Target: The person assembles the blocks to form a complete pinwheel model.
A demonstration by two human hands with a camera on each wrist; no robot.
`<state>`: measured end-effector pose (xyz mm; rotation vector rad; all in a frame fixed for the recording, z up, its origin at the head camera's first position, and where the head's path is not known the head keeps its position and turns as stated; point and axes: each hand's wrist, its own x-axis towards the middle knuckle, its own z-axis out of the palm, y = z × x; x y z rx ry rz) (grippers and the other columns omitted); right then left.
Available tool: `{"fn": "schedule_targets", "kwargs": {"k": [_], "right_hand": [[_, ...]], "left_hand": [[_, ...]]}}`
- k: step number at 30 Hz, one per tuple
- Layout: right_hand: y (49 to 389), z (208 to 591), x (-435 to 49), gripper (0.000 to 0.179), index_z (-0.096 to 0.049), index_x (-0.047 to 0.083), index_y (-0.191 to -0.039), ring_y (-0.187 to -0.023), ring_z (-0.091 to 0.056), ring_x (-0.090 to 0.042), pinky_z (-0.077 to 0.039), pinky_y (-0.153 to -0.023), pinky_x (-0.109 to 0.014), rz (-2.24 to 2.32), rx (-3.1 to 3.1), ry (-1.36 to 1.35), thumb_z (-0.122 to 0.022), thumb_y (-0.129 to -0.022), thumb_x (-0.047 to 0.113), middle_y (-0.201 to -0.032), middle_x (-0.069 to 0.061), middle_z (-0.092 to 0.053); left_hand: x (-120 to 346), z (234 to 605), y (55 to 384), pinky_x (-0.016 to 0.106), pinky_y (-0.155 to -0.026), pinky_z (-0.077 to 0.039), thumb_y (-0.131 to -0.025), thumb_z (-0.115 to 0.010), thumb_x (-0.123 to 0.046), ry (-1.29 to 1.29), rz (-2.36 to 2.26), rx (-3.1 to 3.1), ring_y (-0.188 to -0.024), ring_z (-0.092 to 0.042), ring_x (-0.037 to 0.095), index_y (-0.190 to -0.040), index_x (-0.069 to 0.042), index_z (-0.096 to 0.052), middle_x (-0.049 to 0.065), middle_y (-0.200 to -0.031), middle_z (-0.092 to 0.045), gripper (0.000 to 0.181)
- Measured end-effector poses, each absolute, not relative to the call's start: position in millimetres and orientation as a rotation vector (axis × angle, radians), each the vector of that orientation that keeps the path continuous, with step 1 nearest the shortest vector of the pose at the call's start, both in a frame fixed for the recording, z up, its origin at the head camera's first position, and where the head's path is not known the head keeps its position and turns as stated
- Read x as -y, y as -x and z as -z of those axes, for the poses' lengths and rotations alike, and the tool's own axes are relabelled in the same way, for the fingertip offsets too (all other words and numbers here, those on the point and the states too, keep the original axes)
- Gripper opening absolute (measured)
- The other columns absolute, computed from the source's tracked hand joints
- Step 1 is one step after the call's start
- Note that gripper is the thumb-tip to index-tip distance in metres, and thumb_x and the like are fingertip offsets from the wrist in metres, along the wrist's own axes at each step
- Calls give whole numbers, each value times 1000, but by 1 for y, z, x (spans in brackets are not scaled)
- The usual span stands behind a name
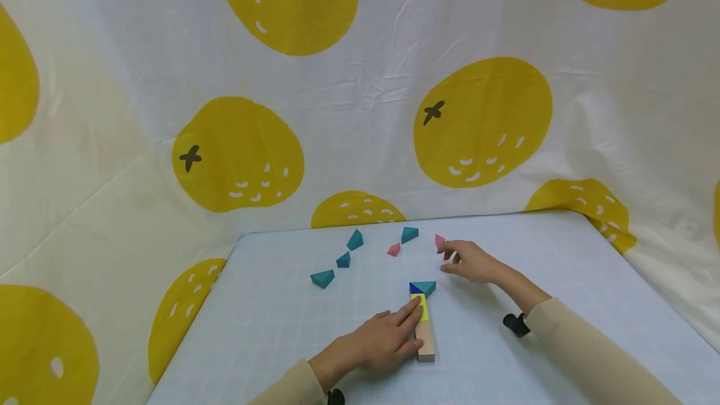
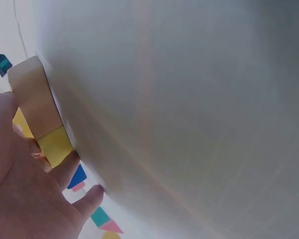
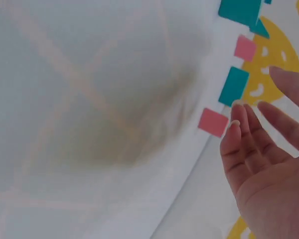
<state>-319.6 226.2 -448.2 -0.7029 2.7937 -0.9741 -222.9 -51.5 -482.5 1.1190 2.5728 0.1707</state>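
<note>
My left hand (image 1: 382, 341) rests against a short row of blocks, fingertips on the yellow block (image 1: 424, 314) and thumb at the plain wooden block (image 1: 425, 337). Its fingers are fairly straight, as the left wrist view shows. At the far end of the row lie a dark blue triangular block (image 1: 415, 289) and a teal triangular block (image 1: 427, 287). Farther back on the right, my right hand (image 1: 472, 261) hovers with loosely bent fingers and thumb apart. Nothing is between them. Its fingertips are right at a small pink block (image 1: 439, 240).
Toward the back of the white table (image 1: 253, 330) lie another pink block (image 1: 394, 250) and a teal block (image 1: 410, 234). Several more teal blocks are spread to the left, one of them (image 1: 322, 278) nearest the row. A fruit-print curtain (image 1: 365, 142) hangs behind the table.
</note>
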Motion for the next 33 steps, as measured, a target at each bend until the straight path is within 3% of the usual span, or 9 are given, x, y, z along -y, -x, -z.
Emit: {"fn": "schedule_targets", "kwargs": {"k": [6,14,23,33], "right_hand": [[345,447,-236,39,-60,-7,-129,-92,-58,-26,-55,-84,-41,982,-2883,624,-70,-96,11,-117,-24,-63],[369,458,-231,41,-56,-9,-133,-105,-58,-37,-52,-96,-53,1013,-2870,443,-63,-99,12,-120,-27,-61],[381,475,-228,42,-57,-2,-134,-104,-57,-33,-53,-95,-50,1022,-2776,249,-62,-102,23,-119,-20,-63],[377,474,-227,49,-55,2,-140,-102,-57,-31,-54,-92,-47,1046,-2707,330,-70,-98,23,-116,-17,-63]], "left_hand": [[52,479,222,47,-118,-35,-106,-28,-63,-1123,-184,-2564,-153,-25,10,-165,-23,-16,-10,-172,-5,73],[53,479,221,47,-119,-34,-106,-27,-63,-1126,-194,-2554,-153,-25,10,-165,-22,-16,-9,-172,-5,73],[50,480,222,45,-119,-33,-106,-26,-63,-1125,-197,-2537,-153,-25,10,-166,-22,-15,-10,-172,-3,72],[52,480,224,46,-119,-34,-106,-26,-63,-1130,-195,-2545,-153,-25,10,-166,-22,-15,-10,-172,-3,73]]}}
